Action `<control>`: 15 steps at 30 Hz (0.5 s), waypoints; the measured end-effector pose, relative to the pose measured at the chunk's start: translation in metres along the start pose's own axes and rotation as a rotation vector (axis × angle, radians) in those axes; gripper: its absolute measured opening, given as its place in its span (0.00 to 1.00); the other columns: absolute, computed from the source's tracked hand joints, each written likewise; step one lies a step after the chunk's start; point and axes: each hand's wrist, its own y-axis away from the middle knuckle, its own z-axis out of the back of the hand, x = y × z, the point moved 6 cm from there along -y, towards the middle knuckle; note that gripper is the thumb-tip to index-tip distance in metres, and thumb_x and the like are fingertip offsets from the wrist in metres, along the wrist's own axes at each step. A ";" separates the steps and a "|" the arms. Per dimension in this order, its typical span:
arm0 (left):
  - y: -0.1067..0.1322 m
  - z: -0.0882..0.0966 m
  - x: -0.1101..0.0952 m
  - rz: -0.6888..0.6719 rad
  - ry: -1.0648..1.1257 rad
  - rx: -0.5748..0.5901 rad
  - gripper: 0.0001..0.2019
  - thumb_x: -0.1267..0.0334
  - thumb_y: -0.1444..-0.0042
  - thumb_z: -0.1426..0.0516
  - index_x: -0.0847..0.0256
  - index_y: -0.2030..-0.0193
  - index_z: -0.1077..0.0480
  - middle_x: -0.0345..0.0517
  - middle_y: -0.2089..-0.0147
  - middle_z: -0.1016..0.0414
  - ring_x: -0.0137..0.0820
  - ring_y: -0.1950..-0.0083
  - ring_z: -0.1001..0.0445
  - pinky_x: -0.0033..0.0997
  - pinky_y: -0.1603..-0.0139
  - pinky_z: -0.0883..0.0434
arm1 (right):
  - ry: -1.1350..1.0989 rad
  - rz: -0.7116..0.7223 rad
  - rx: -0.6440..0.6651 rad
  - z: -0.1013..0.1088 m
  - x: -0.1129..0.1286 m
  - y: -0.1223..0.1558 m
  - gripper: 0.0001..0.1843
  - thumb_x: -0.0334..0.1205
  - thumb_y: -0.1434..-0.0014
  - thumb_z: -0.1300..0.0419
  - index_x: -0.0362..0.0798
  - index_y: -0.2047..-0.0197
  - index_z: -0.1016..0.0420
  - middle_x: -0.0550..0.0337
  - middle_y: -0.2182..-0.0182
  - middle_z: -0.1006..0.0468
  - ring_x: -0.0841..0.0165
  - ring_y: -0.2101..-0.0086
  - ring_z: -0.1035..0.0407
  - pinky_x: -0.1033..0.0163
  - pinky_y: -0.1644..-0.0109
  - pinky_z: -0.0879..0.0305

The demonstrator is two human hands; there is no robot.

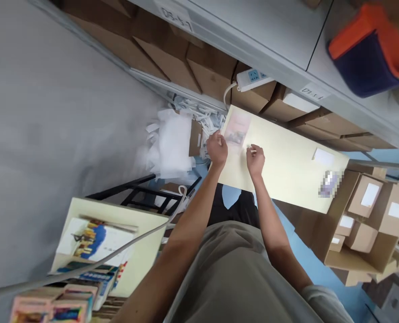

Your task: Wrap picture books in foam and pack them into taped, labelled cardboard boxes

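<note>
My left hand (pixel 217 149) is over the left end of a cream-coloured board (pixel 283 157), its fingers curled in beside a pale pink, see-through packet (pixel 236 131). Something grey shows in the lower part of this packet; blur hides what it is. To the right of the packet, my right hand (pixel 256 161) hovers with fingers drawn together in a pinch. A small whitish spot shows at its fingertips, too small to name. Whether either hand touches the packet's edge is unclear.
A white slip (pixel 323 157) lies at the board's right end. Cardboard boxes (pixel 213 67) and a power strip (pixel 256 79) line the shelf behind. An open carton (pixel 349 264) holds smaller boxes at right. A grey cable (pixel 125 246) crosses the lower left, above books (pixel 95 240).
</note>
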 end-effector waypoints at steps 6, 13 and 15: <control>0.109 0.104 -0.020 0.004 0.341 -0.219 0.19 0.66 0.32 0.43 0.60 0.38 0.21 0.54 0.49 0.09 0.39 0.47 0.11 0.40 0.39 0.18 | -0.086 0.206 0.273 0.017 0.037 0.054 0.15 0.45 0.28 0.41 0.49 0.46 0.18 0.46 0.49 0.14 0.60 0.57 0.20 0.52 0.43 0.21; 0.271 0.191 -0.005 0.140 0.387 -0.550 0.16 0.57 0.40 0.33 0.60 0.46 0.19 0.49 0.59 0.13 0.38 0.57 0.13 0.38 0.51 0.16 | -0.131 0.435 0.632 0.025 0.068 0.145 0.15 0.46 0.29 0.40 0.49 0.48 0.16 0.46 0.48 0.12 0.59 0.55 0.18 0.52 0.41 0.20; 0.303 0.208 0.003 0.180 0.429 -0.648 0.16 0.55 0.41 0.31 0.59 0.49 0.19 0.44 0.64 0.17 0.35 0.62 0.15 0.35 0.57 0.18 | -0.145 0.453 0.673 0.030 0.069 0.168 0.16 0.47 0.29 0.40 0.49 0.48 0.16 0.47 0.50 0.11 0.59 0.55 0.17 0.52 0.41 0.20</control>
